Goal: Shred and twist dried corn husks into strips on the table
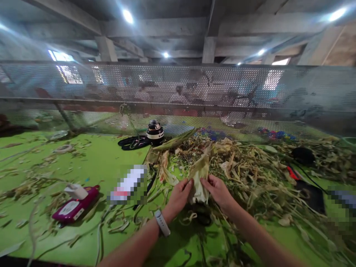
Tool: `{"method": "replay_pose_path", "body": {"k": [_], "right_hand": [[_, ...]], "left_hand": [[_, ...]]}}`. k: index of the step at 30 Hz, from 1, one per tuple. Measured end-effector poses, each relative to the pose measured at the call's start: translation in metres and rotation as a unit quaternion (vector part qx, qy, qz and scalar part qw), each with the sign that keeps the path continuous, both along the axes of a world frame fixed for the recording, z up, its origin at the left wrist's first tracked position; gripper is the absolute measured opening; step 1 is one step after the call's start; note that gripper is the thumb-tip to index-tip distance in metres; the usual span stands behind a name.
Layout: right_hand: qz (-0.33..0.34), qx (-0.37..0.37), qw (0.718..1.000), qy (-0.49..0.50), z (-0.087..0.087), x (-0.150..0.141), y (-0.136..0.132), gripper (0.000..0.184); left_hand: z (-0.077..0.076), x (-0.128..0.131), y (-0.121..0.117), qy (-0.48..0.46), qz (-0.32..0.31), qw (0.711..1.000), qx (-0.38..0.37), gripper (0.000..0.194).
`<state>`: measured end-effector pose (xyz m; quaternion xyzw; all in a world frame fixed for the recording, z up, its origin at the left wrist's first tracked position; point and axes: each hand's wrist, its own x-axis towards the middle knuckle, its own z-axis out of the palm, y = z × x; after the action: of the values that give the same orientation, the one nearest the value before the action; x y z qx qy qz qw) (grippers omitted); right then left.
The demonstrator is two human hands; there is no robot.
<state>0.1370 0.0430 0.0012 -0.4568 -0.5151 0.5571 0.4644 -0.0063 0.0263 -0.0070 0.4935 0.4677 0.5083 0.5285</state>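
Observation:
Between my two hands a pale, dried corn husk [200,174] is stretched upright, its tip pointing away from me. My left hand [180,195] pinches its left edge between thumb and fingers. On the opposite edge, my right hand [218,190] has a similar pinch. Just below the husk lies a dark round object [204,218], partly covered, whose kind I cannot make out. A heap of dried husk strips [244,174] spreads behind and to the right of my hands. One long greenish husk [179,139] lies beyond them.
On the green table [116,244], a magenta power strip [75,207] with a white plug and cables lies left. A black-and-white container [155,132] stands near the perforated metal screen [178,85]. A dark flat object [310,194] lies right. Blurred people show behind the screen.

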Motion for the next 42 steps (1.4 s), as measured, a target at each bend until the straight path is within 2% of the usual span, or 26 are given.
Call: {"method": "replay_pose_path", "body": {"k": [2, 5, 7, 9, 13, 16, 20, 22, 24, 28, 30, 31, 35, 38, 42], "right_hand": [[-0.002, 0.005, 1.0, 0.016, 0.003, 0.006, 0.001, 0.04], [-0.044, 0.017, 0.998, 0.033, 0.009, 0.018, 0.001, 0.036], [-0.071, 0.016, 0.997, 0.031, 0.011, 0.021, 0.0, 0.036], [-0.06, -0.006, 0.998, 0.026, 0.011, 0.021, -0.001, 0.035], [0.001, -0.045, 0.999, 0.0, 0.008, 0.014, -0.004, 0.033], [0.018, -0.026, 0.999, -0.023, 0.007, 0.013, -0.004, 0.034], [0.043, 0.005, 0.997, -0.058, 0.008, 0.013, -0.005, 0.037], [0.033, 0.038, 0.995, -0.085, 0.008, 0.012, -0.006, 0.036], [0.005, 0.06, 0.993, -0.102, 0.006, 0.011, -0.007, 0.031], [-0.058, 0.037, 0.993, -0.094, -0.002, 0.012, -0.003, 0.036], [-0.083, 0.044, 0.99, -0.102, -0.006, 0.013, 0.0, 0.039], [-0.087, 0.054, 0.988, -0.112, -0.007, 0.013, 0.0, 0.038], [-0.045, 0.093, 0.98, -0.168, -0.006, 0.009, -0.006, 0.031], [-0.003, 0.114, 0.978, -0.174, -0.002, 0.004, -0.013, 0.026], [0.022, 0.117, 0.979, -0.165, 0.0, 0.001, -0.016, 0.02]], "left_hand": [[0.004, -0.003, -0.001, -0.051, -0.011, 0.998, -0.031, 0.035], [0.008, -0.006, -0.002, -0.132, 0.0, 0.987, -0.086, 0.039], [0.01, -0.007, -0.003, -0.152, 0.013, 0.983, -0.104, 0.04], [0.01, -0.007, -0.004, -0.146, -0.003, 0.984, -0.106, 0.039], [0.008, -0.007, -0.004, -0.099, -0.041, 0.992, -0.063, 0.04], [0.004, -0.01, 0.0, -0.035, -0.008, 0.998, -0.044, 0.036], [-0.004, -0.01, 0.002, 0.101, 0.013, 0.995, -0.016, 0.037], [-0.008, -0.008, 0.0, 0.144, -0.012, 0.989, 0.001, 0.039], [-0.01, -0.005, -0.004, 0.153, -0.067, 0.986, 0.004, 0.041], [-0.009, -0.004, -0.009, 0.112, -0.2, 0.972, -0.048, 0.042], [-0.007, -0.005, -0.009, 0.076, -0.228, 0.969, -0.06, 0.038], [-0.006, -0.005, -0.009, 0.063, -0.213, 0.974, -0.05, 0.036], [-0.002, -0.005, -0.008, 0.05, -0.067, 0.996, 0.028, 0.034], [-0.001, -0.006, -0.008, 0.087, -0.02, 0.993, 0.072, 0.024], [0.001, -0.006, -0.011, 0.12, 0.013, 0.988, 0.092, 0.025]]}}
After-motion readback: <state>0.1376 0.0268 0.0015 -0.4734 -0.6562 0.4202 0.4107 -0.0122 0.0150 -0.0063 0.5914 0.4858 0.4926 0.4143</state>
